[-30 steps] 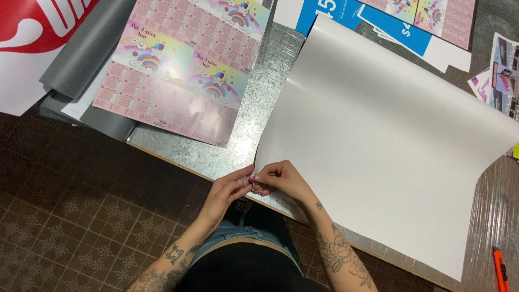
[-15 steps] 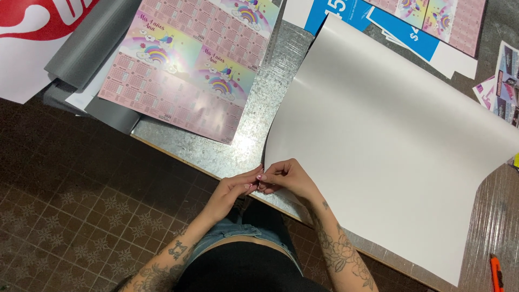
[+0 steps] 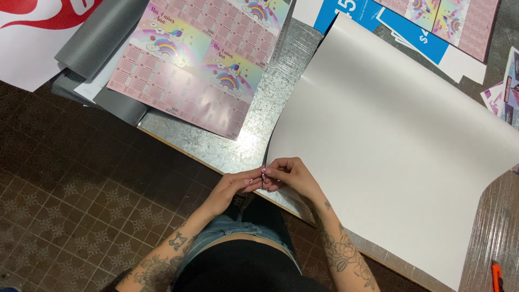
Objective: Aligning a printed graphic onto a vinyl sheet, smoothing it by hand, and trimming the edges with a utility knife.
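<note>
White sheet [image 3: 394,157] fills the right of the frame on our metal surface [image 3: 270,86]. Our left hand [image 3: 230,188] and right hand [image 3: 289,176] pinch its lower-left corner, fingers closed.

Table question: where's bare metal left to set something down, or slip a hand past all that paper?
Bare table shows in a strip between the pink printed sheet and the big white sheet, running down to both hands, left and right, at the white sheet's corner. Another patch lies far right near the orange cutter. The top edge is crowded with blue prints.
</note>
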